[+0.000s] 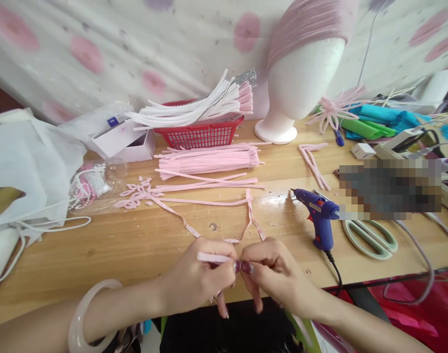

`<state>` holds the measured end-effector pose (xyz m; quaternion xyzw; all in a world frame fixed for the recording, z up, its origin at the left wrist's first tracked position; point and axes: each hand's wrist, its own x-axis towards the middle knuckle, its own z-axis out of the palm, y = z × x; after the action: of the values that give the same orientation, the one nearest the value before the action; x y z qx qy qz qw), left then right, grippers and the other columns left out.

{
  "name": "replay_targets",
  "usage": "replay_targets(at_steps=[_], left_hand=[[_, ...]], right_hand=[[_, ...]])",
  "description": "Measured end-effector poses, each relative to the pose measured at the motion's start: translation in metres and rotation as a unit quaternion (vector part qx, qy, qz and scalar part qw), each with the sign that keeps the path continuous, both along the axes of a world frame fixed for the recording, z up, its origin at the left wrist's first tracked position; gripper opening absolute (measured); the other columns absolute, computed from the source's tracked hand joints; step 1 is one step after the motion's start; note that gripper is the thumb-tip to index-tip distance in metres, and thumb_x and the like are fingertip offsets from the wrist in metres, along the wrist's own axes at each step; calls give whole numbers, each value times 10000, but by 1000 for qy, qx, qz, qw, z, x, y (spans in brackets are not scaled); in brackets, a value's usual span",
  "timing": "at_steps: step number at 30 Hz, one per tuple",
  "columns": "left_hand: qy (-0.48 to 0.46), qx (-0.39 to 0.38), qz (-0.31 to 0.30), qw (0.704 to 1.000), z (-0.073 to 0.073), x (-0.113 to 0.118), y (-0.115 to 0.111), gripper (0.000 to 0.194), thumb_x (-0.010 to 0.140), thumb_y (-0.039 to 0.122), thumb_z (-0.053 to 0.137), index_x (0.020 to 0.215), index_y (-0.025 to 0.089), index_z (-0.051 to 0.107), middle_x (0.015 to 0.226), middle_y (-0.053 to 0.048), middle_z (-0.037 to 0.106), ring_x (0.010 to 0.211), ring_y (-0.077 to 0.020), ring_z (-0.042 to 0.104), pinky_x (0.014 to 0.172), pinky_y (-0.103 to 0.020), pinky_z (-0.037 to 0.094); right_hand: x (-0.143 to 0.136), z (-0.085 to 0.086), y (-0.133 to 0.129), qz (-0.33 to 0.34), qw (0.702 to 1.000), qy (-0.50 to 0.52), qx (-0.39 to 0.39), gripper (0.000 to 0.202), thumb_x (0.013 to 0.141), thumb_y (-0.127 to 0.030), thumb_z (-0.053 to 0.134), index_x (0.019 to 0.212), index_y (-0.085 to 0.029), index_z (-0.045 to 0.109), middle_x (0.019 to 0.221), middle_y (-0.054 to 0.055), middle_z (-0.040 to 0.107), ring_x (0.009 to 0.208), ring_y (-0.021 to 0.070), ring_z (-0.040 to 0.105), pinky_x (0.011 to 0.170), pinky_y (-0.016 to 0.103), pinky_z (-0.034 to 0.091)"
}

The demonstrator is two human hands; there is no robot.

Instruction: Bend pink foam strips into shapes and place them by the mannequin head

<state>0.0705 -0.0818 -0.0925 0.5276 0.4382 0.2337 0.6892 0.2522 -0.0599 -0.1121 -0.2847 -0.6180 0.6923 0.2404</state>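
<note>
My left hand is closed on a pale pink pipe cleaner, one end of which sticks out past the index finger. Thumb tip to thumb tip with it, my right hand pinches the strip too. A pink length hangs below the right wrist and looks like the same strip. Just beyond both hands, a pink tape measure lies loosely curved on the table. Pink looped flower shapes rest at its left end, beside loose pink pipe cleaners. What lies between my fingertips is hidden.
A blue glue gun stands right of my hands, its cord running off the table edge. Scissors lie beyond it. Behind are a pipe-cleaner bundle, a red basket and a white foam head. White bags crowd the left.
</note>
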Motion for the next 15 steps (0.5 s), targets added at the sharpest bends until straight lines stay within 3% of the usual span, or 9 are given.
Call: replay_targets(at_steps=[2, 4, 5, 6, 8, 11, 15], left_hand=[[-39, -81, 53, 995, -2, 3, -1, 200, 741, 320, 526, 585, 200, 493, 428, 74, 384, 380, -129, 562, 344, -178, 374], [-66, -114, 91, 987, -5, 5, 1, 209, 723, 312, 533, 552, 196, 500, 395, 85, 359, 326, -102, 471, 343, -199, 431], [-67, -115, 101, 986, -6, 5, 2, 220, 734, 309, 534, 549, 195, 501, 395, 87, 358, 320, -89, 434, 356, -212, 464], [-65, -106, 102, 987, -8, 4, 4, 232, 756, 313, 537, 560, 193, 504, 401, 88, 366, 327, -83, 415, 380, -227, 497], [-51, -57, 78, 994, -9, -2, 8, 244, 815, 325, 547, 618, 181, 535, 440, 82, 408, 376, -81, 435, 460, -254, 555], [1, 68, 24, 997, -7, -14, 13, 165, 860, 284, 565, 777, 154, 623, 592, 37, 556, 515, -90, 530, 573, -241, 558], [99, 244, 26, 964, 1, -24, 15, 119, 856, 218, 582, 884, 145, 672, 757, -12, 650, 616, -100, 569, 555, -196, 466]], right_hand=[[-1, -5, 1, -45, 966, -28, 254, 228, 796, -131, 455, 584, -207, 424, 489, -70, 345, 397, 70, 299, 404, 212, 233], [-2, -12, 2, -87, 886, -41, 454, 250, 782, -89, 449, 594, -227, 358, 510, -73, 296, 443, 90, 230, 442, 246, 223], [-2, -15, 4, -97, 857, -49, 503, 254, 787, -81, 444, 605, -232, 350, 513, -71, 303, 451, 98, 225, 448, 253, 225], [-2, -17, 5, -95, 851, -56, 514, 244, 805, -79, 435, 623, -228, 373, 515, -65, 338, 450, 100, 252, 451, 250, 241], [-1, -15, 7, -67, 896, -66, 434, 222, 876, -105, 411, 685, -200, 472, 543, -41, 453, 463, 98, 376, 467, 225, 303], [3, -7, 5, -37, 976, -63, 204, 290, 967, -207, 390, 746, -164, 573, 579, -25, 537, 480, 87, 476, 487, 191, 371], [5, -3, -1, -38, 998, -44, 19, 330, 980, -313, 419, 767, -148, 609, 506, -56, 451, 410, 76, 386, 437, 182, 376]])
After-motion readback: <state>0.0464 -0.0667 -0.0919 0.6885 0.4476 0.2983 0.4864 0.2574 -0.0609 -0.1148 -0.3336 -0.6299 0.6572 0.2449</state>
